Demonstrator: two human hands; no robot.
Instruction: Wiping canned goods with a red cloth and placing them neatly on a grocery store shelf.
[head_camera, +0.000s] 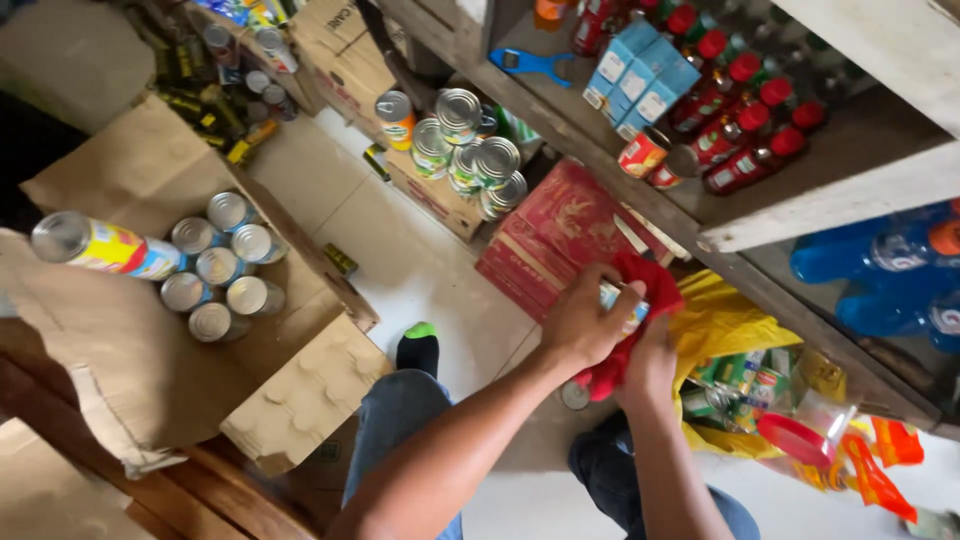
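A: What are the hands doing?

B: The left hand (582, 325) is closing around a small metal can with a pale blue and white label (622, 303), fingers curled over its top. The right hand (650, 368) is bunching a red cloth (648, 290) against the can from below, fingers folded into the fabric. The can is sitting between both hands, in the air over the pale tiled floor (420, 280), just in front of the stack of red printed cartons (560, 235).

A: What could be going wrong here?

B: I'd judge the grip as the weak point: the cloth is lying between palm and metal, so the can could be slipping out and dropping towards the black sock with a green toe (418, 348), or rolling under the wooden shelf (780, 215).

A: And what's crowding the spot?

B: The yellow plastic bag (722, 325) full of packets is lying just beside the right hand, and a red plastic lid (792, 438) is resting near it. An elbow swinging back could be knocking the open brown cardboard box (130, 330) of silver-topped tins (222, 262). Above, red-capped sauce bottles (745, 130) and pale blue cartons (640, 75) are standing close to the shelf edge.
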